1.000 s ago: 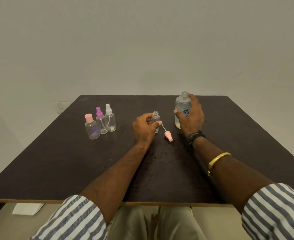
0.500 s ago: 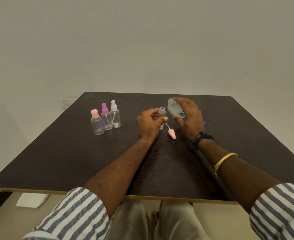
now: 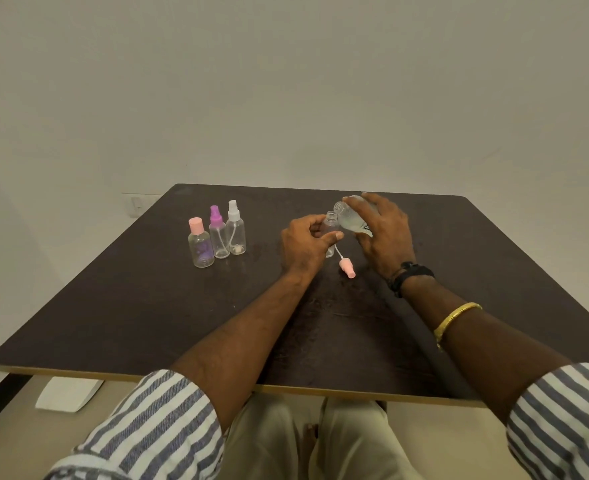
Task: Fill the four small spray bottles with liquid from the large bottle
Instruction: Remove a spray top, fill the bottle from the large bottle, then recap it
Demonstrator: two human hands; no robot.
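My left hand grips a small uncapped clear spray bottle standing upright on the dark table. My right hand holds the large clear bottle tilted leftward, its open mouth right at the small bottle's neck. A pink spray cap with its dip tube lies on the table just in front of the small bottle. Three more small bottles stand at the left: a pink-capped one, a purple-topped sprayer and a white-topped sprayer.
The table's front edge runs just above my lap. A white flat object lies on the floor at the lower left. A wall socket sits behind the table's far left corner.
My right hand lifted the large bottle off the table and tipped it left until its mouth met the small bottle's neck. My left hand kept hold of the small bottle.
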